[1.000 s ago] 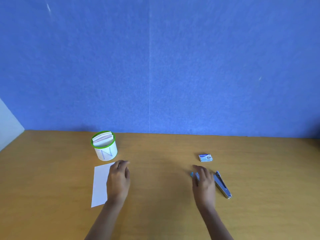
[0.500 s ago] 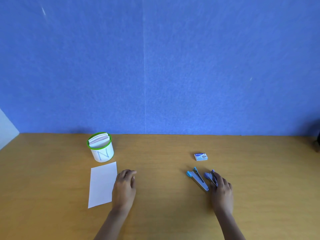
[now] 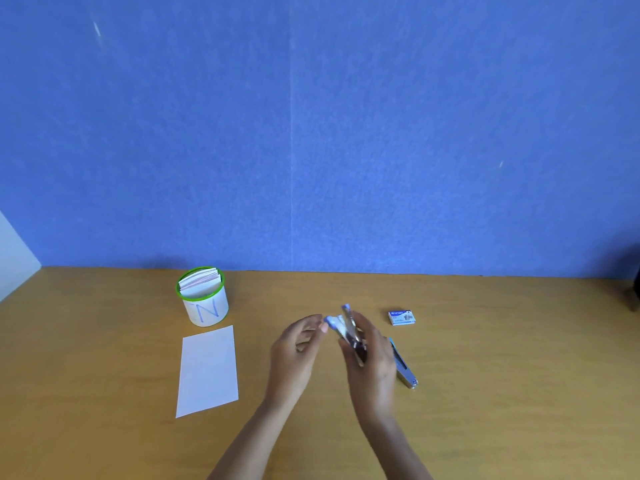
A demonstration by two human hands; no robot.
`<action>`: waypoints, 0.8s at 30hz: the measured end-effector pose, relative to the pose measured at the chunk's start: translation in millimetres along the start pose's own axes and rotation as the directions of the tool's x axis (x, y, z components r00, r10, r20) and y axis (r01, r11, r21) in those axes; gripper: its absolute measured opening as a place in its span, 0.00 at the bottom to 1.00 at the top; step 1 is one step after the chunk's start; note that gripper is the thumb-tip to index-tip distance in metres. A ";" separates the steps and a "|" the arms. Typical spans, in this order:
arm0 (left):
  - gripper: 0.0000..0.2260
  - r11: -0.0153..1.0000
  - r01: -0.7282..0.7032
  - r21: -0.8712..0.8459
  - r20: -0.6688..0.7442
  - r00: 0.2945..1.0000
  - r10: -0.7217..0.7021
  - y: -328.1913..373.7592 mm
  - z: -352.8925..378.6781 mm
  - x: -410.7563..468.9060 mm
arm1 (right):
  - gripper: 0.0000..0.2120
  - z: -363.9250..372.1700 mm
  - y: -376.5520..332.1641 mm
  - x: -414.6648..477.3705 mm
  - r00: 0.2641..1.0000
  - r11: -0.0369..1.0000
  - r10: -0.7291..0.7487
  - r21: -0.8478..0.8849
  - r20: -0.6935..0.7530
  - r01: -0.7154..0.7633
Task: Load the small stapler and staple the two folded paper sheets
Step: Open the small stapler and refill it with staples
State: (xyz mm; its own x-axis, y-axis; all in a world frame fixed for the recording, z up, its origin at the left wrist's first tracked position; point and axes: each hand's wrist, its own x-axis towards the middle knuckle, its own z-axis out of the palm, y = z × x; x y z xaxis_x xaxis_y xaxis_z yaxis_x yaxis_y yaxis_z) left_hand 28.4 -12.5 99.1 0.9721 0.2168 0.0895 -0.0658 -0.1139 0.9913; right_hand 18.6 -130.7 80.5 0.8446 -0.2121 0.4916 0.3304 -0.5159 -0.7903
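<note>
Okay: right hand (image 3: 372,358) grips the small stapler (image 3: 349,332) above the desk (image 3: 502,393); left hand (image 3: 294,348) curled at its tip, grip unclear from blur. Risk: one-handed hold slips when the magazine is pulled.

**Paper to the left, staplers to the right**

Far left on the desk (image 3: 519,427) sits a tub (image 3: 205,308) with papers (image 3: 201,280) standing in it, and a sheet (image 3: 207,370) lies just before it. In the centre, the right hand (image 3: 372,362) holds the small stapler (image 3: 349,332), with the left hand (image 3: 294,351) just left of it. A second stapler (image 3: 403,367) lies to the right, and the staple box (image 3: 401,317) sits behind it.
</note>
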 end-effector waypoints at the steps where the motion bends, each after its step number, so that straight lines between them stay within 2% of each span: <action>1: 0.04 0.998 0.026 -0.058 0.011 1.000 -0.025 3.7 3.4 -0.6 | 0.21 5.0 -6.2 -1.5 1.000 1.000 -0.024 0.007 0.016 0.024; 3: 0.04 0.985 0.056 -0.162 0.017 0.998 -0.054 8.9 5.4 0.0 | 0.22 11.0 -14.8 -2.5 0.999 0.999 -0.044 0.019 0.026 0.043; 7: 0.04 0.943 0.107 -0.314 0.050 0.994 -0.096 11.1 -0.1 5.2 | 0.23 10.3 -22.7 1.6 0.996 0.990 0.025 0.134 0.089 -0.037; 10: 0.06 0.934 0.107 -0.341 0.062 0.994 -0.091 10.4 -3.1 8.3 | 0.17 6.6 -25.6 8.3 0.978 0.955 0.133 0.243 0.159 -0.169; 14: 0.09 0.964 0.067 -0.256 0.055 0.997 -0.054 10.1 -0.3 8.4 | 0.14 7.3 -24.4 19.8 0.949 0.926 0.239 0.245 0.207 -0.287; 19: 0.13 0.990 -0.062 -0.129 -0.008 0.998 0.062 13.5 7.3 2.6 | 0.11 13.4 -24.3 26.3 0.950 0.936 0.278 0.181 0.146 -0.301; 24: 0.16 0.972 -0.232 0.033 -0.059 0.970 0.234 18.2 15.0 -3.6 | 0.11 22.9 -31.3 24.3 0.922 0.873 0.382 0.300 0.067 -0.384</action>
State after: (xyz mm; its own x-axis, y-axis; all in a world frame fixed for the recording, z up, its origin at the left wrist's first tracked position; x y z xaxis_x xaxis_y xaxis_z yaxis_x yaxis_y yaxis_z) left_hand 27.1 -29.9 115.4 0.9148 0.2406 0.3244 -0.2824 -0.1931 0.9396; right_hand 38.5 -100.7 108.9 0.9328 -0.3372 0.1268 0.0909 -0.1204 -0.9886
